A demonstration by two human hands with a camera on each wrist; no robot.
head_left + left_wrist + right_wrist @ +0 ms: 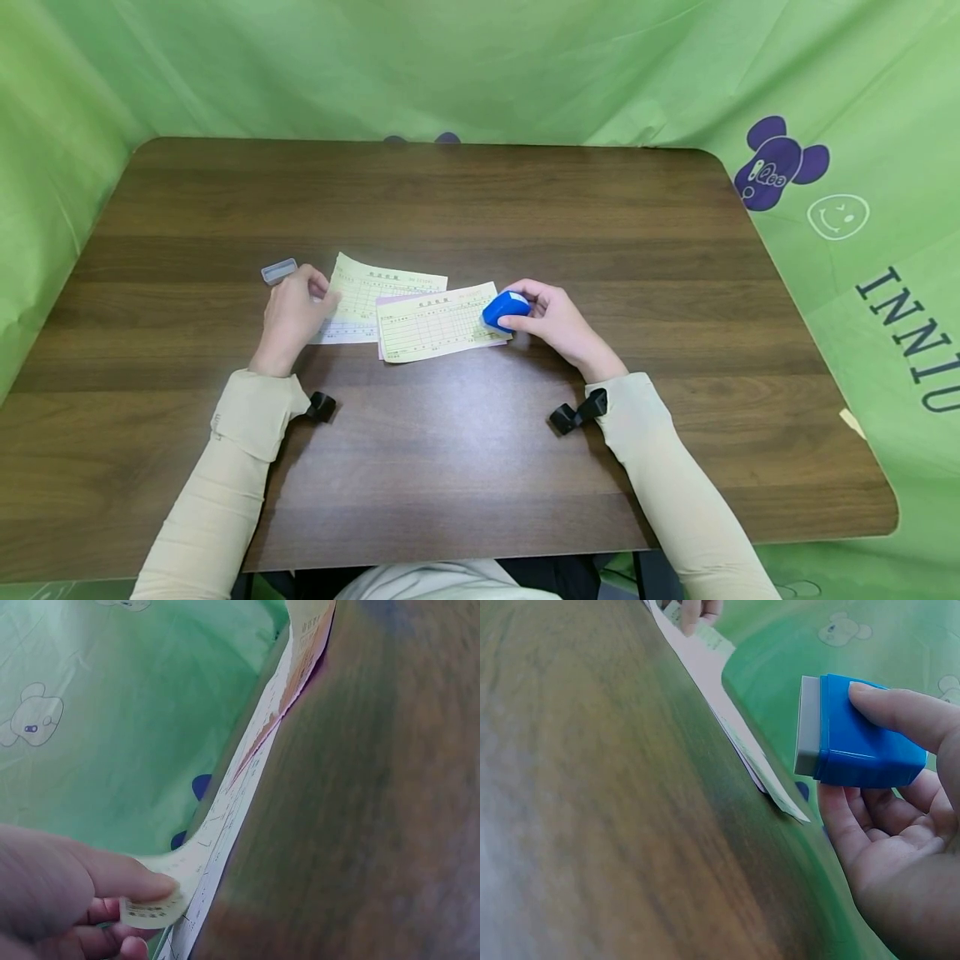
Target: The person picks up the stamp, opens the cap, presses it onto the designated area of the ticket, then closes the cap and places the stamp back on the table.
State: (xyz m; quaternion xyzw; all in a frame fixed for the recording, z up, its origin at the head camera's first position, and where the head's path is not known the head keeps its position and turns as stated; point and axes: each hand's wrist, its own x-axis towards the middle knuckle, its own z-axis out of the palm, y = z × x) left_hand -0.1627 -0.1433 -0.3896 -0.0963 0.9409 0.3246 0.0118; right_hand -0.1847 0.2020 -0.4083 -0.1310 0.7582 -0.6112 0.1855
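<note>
In the right wrist view, my right hand holds a blue stamp between thumb and fingers, its pale grey stamping end turned toward the papers. From the head view the stamp overlaps the right end of a yellow printed form, which lies over a purple-edged sheet. My left hand pinches the edge of another yellow form to the left. Between thumb and fingers in the left wrist view, that paper's corner curls up. A white sheet shows beneath it.
A small grey rectangular cap-like piece lies just beyond the left hand. The brown wooden table has a green printed curtain along its back and sides. A pale scrap sits at the right edge.
</note>
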